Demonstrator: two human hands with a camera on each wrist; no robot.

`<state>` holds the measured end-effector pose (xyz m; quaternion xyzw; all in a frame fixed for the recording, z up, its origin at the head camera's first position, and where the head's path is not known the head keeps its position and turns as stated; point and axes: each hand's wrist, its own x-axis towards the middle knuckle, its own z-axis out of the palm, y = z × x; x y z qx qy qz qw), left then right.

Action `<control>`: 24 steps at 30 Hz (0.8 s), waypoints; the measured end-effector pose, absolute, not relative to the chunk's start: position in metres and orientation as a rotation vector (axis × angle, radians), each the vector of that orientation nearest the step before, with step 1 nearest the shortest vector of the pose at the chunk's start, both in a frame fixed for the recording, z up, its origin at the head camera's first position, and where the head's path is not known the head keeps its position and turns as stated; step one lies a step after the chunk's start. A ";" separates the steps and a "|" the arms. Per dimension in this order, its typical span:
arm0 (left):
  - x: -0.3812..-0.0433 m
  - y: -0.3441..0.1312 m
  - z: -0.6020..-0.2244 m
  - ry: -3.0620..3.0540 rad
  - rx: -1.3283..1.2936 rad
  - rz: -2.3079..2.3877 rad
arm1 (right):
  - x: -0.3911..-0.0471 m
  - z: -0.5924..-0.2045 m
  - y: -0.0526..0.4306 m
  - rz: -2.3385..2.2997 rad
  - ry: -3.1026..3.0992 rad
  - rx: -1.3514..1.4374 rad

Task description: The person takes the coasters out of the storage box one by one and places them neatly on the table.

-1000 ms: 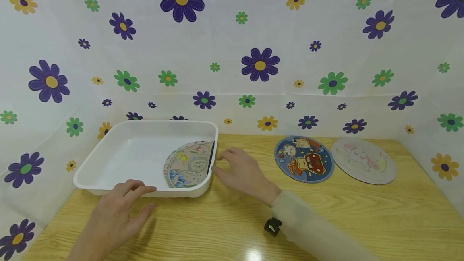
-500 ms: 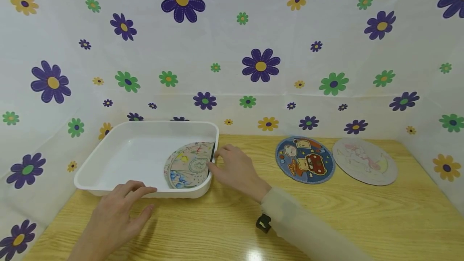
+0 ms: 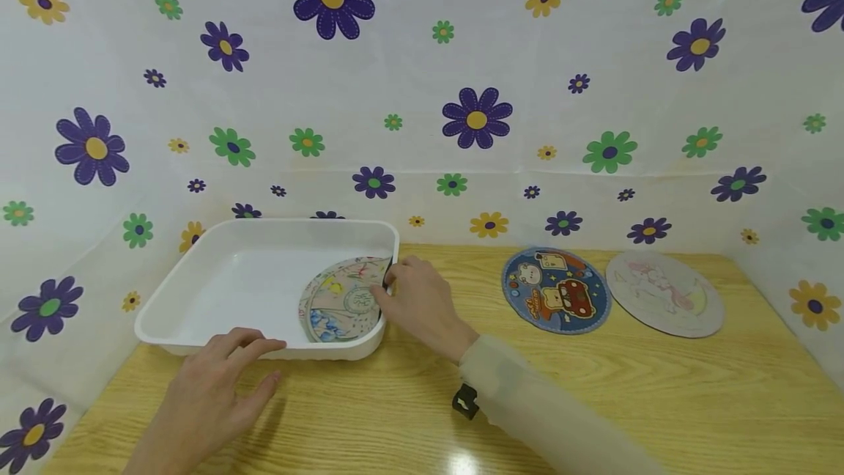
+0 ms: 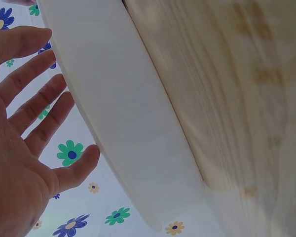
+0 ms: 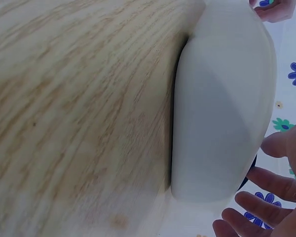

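Note:
A white plastic tray [image 3: 217,343] stands on the wooden table at the left. Inside its right end lies a round printed mat [image 3: 343,303] with pale floral pictures; its right edge leans up against the tray wall, and a bit of dark underside shows. My right hand [image 3: 422,306] reaches over the right rim and pinches that edge, thumb on the printed face; the fingertips are partly hidden. In the right wrist view, a dark sliver of the mat [image 5: 247,174] shows by the fingers. My left hand [image 3: 214,387] rests its straight, spread fingers at the tray's front rim.
Two more round mats lie flat on the table [image 3: 461,380] to the right: a blue one [image 3: 557,290] with cartoon figures and a pale one [image 3: 664,293] with a pink drawing. A white sheet with flowers [image 3: 422,94] hangs behind and at both sides.
My right hand has moved left from beside the tray's right rim, over it and onto the mat's raised edge. The left hand, tray and other mats stay put.

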<state>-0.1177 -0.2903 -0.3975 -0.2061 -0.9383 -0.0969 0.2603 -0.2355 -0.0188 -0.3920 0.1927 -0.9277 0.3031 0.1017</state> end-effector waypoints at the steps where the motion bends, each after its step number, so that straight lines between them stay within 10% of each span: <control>1: -0.118 -0.290 -0.398 -2.543 -0.558 -0.262 | -0.236 -0.392 -0.019 0.889 -2.741 0.558; 24: -0.116 -0.289 -0.398 -2.571 -0.528 -0.263 | -0.234 -0.391 -0.029 0.810 -2.615 0.595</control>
